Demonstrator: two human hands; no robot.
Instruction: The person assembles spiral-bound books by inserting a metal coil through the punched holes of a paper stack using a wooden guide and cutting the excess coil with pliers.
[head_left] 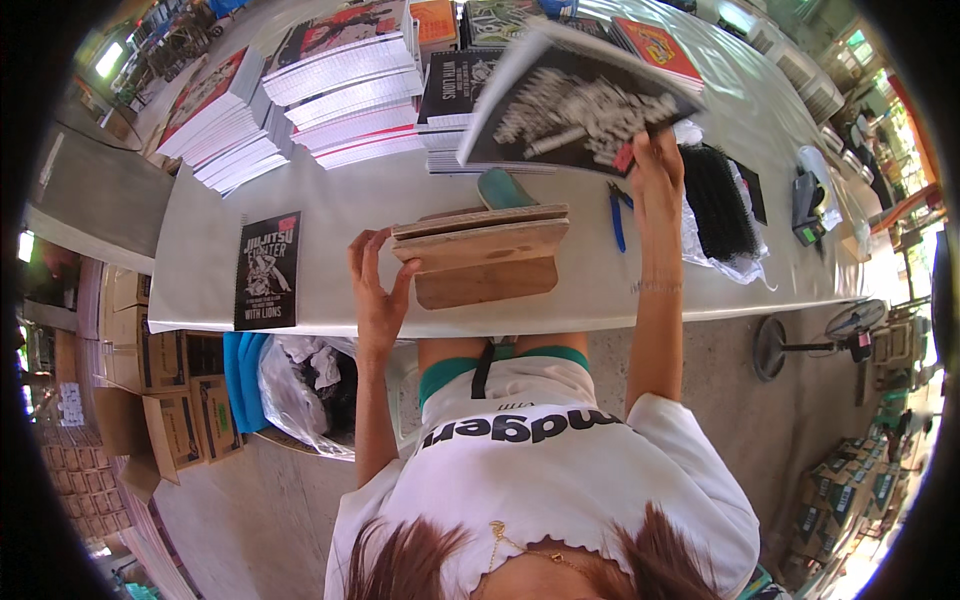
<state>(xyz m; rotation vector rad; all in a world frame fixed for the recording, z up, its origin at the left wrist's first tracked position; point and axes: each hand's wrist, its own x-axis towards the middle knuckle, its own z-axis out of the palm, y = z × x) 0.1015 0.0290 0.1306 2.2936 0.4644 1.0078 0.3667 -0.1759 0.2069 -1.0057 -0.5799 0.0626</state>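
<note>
Right hand (pixel 657 163) pinches a black-covered notebook (pixel 580 105) by its lower right corner, book tilted and motion-blurred, up over the table (pixel 345 190) by the stacks (pixel 340 95). Left hand (pixel 378 285) grips the left end of a wooden stand (pixel 490 242) near the front edge; blue pliers (pixel 617 217) lie between stand and black coils (pixel 718 205).
</note>
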